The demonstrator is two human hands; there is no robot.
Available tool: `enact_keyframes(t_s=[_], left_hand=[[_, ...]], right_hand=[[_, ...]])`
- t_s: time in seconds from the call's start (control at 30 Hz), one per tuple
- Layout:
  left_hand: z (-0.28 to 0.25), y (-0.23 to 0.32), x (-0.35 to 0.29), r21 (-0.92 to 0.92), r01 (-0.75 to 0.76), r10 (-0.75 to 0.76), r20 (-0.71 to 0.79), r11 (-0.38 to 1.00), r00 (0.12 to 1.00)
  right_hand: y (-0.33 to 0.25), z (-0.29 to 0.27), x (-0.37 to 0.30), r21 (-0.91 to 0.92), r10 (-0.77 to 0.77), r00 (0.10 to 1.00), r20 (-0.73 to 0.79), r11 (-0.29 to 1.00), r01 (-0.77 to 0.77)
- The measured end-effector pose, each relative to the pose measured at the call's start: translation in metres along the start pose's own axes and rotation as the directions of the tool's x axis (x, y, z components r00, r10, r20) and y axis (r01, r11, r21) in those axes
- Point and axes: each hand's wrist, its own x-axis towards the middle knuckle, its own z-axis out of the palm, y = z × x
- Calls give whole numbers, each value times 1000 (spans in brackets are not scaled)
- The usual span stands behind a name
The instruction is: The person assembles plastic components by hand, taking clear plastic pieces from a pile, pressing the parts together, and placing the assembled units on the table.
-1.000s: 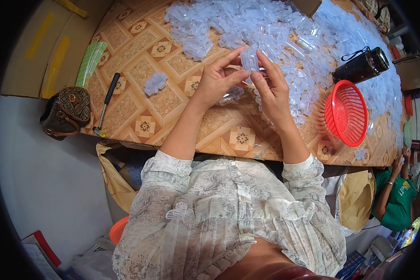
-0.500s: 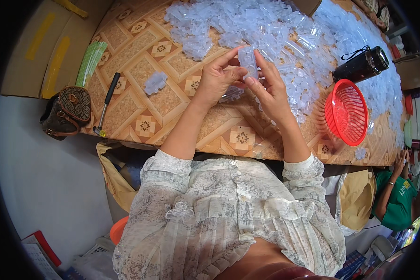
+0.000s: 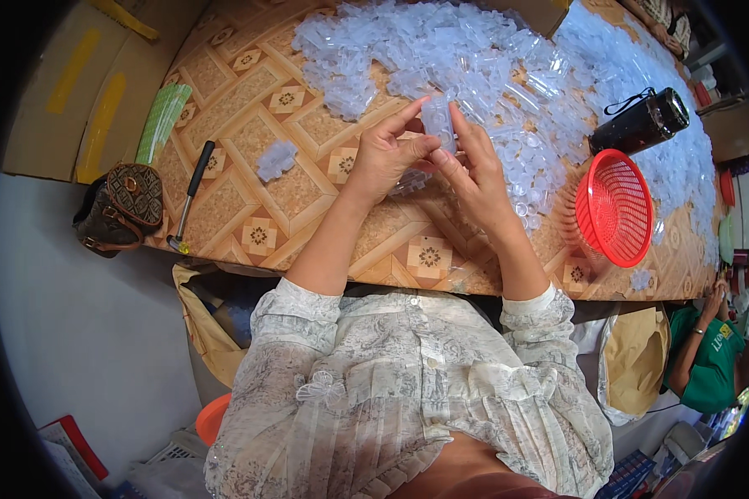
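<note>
Between both hands, above the table, is a translucent plastic piece (image 3: pixel 438 119), oblong with round hollows or rings along it. My left hand (image 3: pixel 391 150) pinches its left side with thumb and fingers. My right hand (image 3: pixel 474 162) closes on the right side, thumb low and fingers along the edge. Just below the hands, partly hidden by them, lie more clear plastic pieces (image 3: pixel 411 180). A large heap of similar clear pieces (image 3: pixel 441 41) spreads behind the hands and to the right. One small cluster of pieces (image 3: pixel 276 160) lies apart on the left.
A red plastic basket (image 3: pixel 587 218) and a black flask (image 3: pixel 639 121) stand to the right. On the left are a black-handled hammer (image 3: pixel 193 191), a brown patterned bag (image 3: pixel 123 208), a green sheet (image 3: pixel 161 123) and cardboard (image 3: pixel 50 91). Another person in green (image 3: pixel 707 358) sits far right.
The view has shifted slightly, so most table things sit a little lower. Both hands keep hold of the plastic piece, with only slight shifts of the fingers.
</note>
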Motion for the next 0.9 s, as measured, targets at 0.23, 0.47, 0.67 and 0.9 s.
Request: enact_keyframes(t_s=[0.23, 0.47, 0.67, 0.9], left_hand=[[1, -1, 0, -11, -38, 37, -9, 999, 999], [-1, -3, 1, 14, -125, 124, 69, 992, 990], [0, 0, -2, 0, -118, 118, 69, 993, 991], [0, 3, 0, 23, -57, 56, 66, 998, 996]], right_hand=[[0, -2, 2, -57, 1, 1000, 14, 998, 0], [6, 1, 2, 141, 55, 997, -45, 989, -49], [2, 1, 1, 178, 73, 995, -64, 982, -61], [1, 3, 0, 57, 4, 995, -97, 998, 1]])
